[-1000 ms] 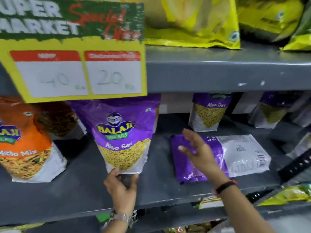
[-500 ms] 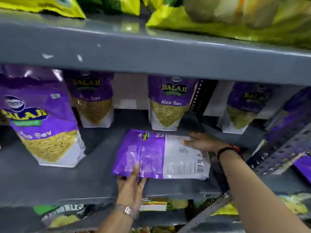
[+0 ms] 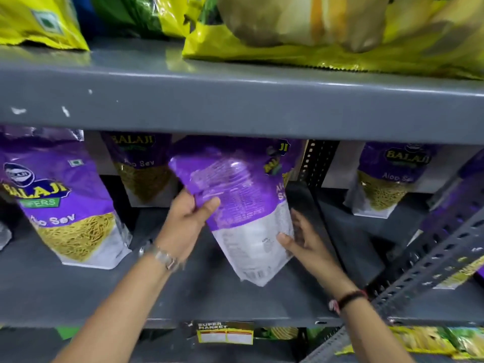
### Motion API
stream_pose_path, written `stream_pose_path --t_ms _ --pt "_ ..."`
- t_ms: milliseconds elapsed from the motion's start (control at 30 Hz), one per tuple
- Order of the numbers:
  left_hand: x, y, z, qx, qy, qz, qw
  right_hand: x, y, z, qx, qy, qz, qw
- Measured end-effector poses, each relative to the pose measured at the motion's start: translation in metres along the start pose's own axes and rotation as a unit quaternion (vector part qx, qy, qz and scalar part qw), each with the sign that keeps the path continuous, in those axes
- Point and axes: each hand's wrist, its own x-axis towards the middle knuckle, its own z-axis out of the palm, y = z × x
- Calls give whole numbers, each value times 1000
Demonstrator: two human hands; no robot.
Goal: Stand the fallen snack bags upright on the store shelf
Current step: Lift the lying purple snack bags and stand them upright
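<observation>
You have both hands on a purple and white plastic snack bag [image 3: 243,205], which is raised off the grey metal shelf [image 3: 78,292] and tilted, its back panel of fine print facing you, its purple top leaning left toward the underside of the upper grey shelf [image 3: 235,106] and its white bottom edge hanging just above the shelf surface. Your left hand [image 3: 187,222] is curled around the bag's left edge about midway up, thumb pressed on the facing side and the other fingers hidden behind it; a silver wristwatch [image 3: 162,256] sits on that wrist. Your right hand [image 3: 305,241] is closed on the lower right edge, thumb on the white panel and fingers wrapped behind; a dark and red wristband [image 3: 348,298] circles that wrist. To the left, a purple Aloo Sev bag [image 3: 68,205] stands upright near the shelf front, well apart from the held bag. Two more purple bags stand upright at the back, one [image 3: 144,174] behind your left hand and one [image 3: 387,179] at far right. Yellow snack bags [image 3: 340,48] lie on the upper shelf.
</observation>
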Motion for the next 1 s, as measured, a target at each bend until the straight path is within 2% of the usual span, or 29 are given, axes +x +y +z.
stream_pose_path --t_ms 100,233,333,433,500,567,667,733,833,933,1000 --pt "17 6 -4 79 -78 -7 994 -1 18 22 27 -12 -5 1000" --pt "-1 -22 -18 53 -100 -81 990 -3 38 24 -41 -12 4 999" --pt "-18 -54 -19 145 -109 -138 974 5 37 13 -69 -14 -29 997" --pt "-26 -77 -16 208 -75 -157 963 10 34 12 -53 -61 -37 996" --pt "-24 -80 -20 197 -64 -140 968 3 31 12 -37 -82 -32 995" --pt "-21 -82 -30 168 -19 -113 979 -11 28 10 -6 -55 -28 998" --pt "-26 -78 -38 186 97 -79 974 -20 32 5 58 24 -10 998" --pt "-39 -77 -32 171 126 -58 975 -16 31 10 88 24 16 996" --pt "-65 -76 -6 144 54 -62 986 -9 27 29 103 -24 58 993" --pt "-69 -89 5 214 -41 -65 974 -9 25 44 76 -69 56 993" --pt "-61 -90 -1 231 -90 -81 965 -17 25 46 98 -59 46 992"
